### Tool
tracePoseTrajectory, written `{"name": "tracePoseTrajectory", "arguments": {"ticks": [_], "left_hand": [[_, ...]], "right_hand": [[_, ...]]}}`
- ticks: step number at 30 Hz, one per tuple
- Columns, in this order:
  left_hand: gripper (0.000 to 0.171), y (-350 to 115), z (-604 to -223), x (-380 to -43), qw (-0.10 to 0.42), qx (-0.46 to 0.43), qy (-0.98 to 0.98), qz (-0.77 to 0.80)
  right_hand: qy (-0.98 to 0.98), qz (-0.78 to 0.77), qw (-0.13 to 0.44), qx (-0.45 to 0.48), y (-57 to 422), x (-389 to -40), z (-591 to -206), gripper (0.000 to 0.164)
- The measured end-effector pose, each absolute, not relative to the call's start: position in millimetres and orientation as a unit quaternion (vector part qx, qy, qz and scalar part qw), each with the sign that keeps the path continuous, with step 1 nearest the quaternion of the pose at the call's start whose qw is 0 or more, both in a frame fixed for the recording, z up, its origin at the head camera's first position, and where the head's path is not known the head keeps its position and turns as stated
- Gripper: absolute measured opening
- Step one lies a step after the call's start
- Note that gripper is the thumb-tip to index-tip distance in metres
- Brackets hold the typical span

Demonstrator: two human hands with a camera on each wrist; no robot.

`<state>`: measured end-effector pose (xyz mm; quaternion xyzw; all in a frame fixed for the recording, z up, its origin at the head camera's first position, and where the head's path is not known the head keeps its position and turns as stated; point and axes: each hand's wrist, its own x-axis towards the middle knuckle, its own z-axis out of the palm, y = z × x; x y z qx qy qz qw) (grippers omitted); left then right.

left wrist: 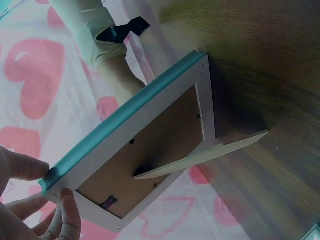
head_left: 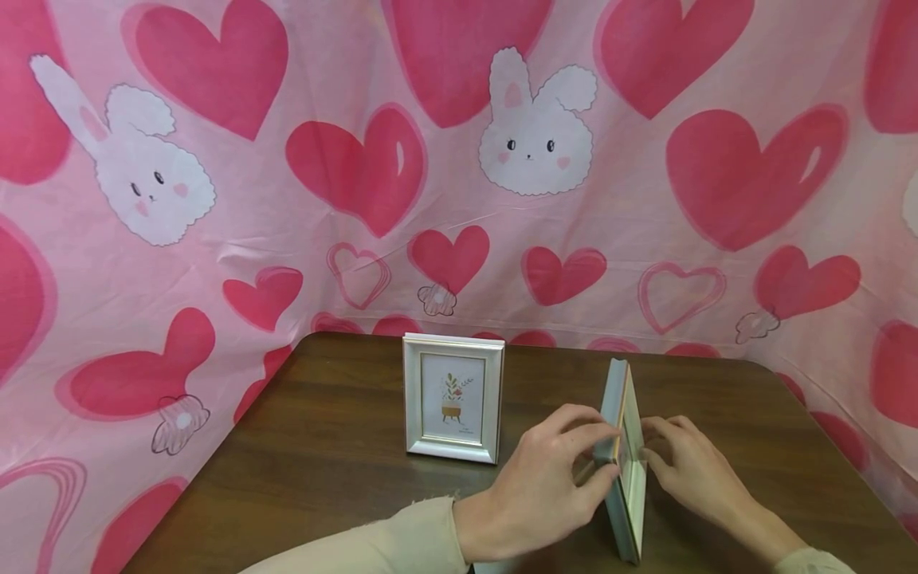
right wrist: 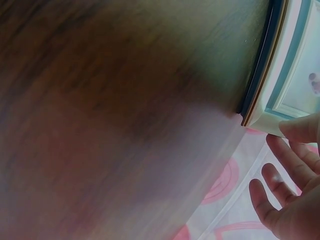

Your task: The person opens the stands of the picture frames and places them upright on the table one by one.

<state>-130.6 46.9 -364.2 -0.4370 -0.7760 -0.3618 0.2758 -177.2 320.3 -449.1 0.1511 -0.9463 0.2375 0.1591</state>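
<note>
A white picture frame [head_left: 631,486] stands tilted on the table between both hands, seen nearly edge-on in the head view. My left hand [head_left: 541,482] pinches its near edge with thumb and fingertips. In the left wrist view, the frame's back shows a brown backing board [left wrist: 165,135] with small dark clips and a support leg [left wrist: 210,155] swung outward. On the opposite side, my right hand [head_left: 692,470] holds the frame's edge; the right wrist view shows thumb and index finger at a corner. A second white picture frame [head_left: 453,450] stands upright to the left, showing a potted-plant picture.
The dark wooden table [head_left: 287,478] has rounded back corners. Pink cloth [head_left: 459,199] printed with hearts and rabbits hangs behind and at the sides. Part of a white object [head_left: 495,568] shows at the bottom edge under the left sleeve.
</note>
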Motion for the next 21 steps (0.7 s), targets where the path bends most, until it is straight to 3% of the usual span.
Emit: {"name": "tracePoseTrajectory", "arguments": {"ticks": [21], "left_hand": [[0.023,48.4,-363.7,-133.2,0.267,-0.448,-0.766,-0.376]], "right_hand": [[-0.946,0.236,0.167,0.149,318.7,-179.4,-450.2,0.030]]}}
